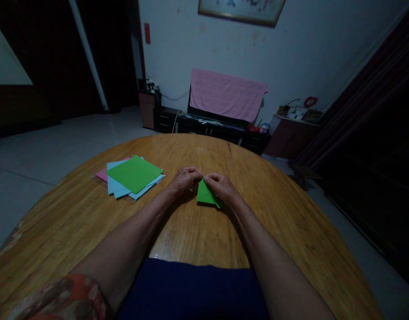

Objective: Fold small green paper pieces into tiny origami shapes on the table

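Note:
A folded piece of green paper is between my two hands, just above or on the wooden table. My left hand pinches its top corner, thumb and fingers pressed together. On the other side, my right hand grips the paper near the same corner and along its right edge. The paper has a slanting fold, with a narrow flap jutting out at the lower right. My fingers hide part of its upper edge.
A loose stack of square paper sheets lies to the left, a green sheet on top of light blue sheets and a pink one. The round wooden table curves around me. Beyond it stands a low black cabinet with a pink cloth above.

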`<state>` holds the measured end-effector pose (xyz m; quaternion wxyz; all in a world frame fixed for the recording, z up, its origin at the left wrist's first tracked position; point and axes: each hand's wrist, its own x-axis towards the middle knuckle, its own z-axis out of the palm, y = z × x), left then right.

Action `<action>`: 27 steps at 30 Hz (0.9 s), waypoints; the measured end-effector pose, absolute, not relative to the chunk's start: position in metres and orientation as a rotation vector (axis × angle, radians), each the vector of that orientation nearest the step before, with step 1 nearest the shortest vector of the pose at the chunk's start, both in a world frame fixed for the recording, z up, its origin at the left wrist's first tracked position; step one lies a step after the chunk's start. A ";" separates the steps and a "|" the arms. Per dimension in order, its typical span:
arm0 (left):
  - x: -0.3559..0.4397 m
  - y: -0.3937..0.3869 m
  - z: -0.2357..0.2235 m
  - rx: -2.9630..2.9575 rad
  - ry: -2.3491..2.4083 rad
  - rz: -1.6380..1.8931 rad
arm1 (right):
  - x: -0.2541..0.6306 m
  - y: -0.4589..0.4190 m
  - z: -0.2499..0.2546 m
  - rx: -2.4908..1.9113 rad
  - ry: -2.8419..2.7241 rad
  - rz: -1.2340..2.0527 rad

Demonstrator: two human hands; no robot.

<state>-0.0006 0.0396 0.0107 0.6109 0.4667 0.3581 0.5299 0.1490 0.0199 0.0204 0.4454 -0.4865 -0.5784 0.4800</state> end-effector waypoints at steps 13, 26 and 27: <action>-0.006 0.034 0.018 0.971 0.678 1.136 | 0.154 0.024 0.027 -1.277 -1.513 1.140; -0.009 0.042 0.007 1.003 0.727 1.096 | 0.161 0.015 0.030 -1.303 -1.568 1.356; -0.008 0.041 0.009 0.995 0.718 1.105 | 0.163 0.015 0.029 -1.306 -1.556 1.382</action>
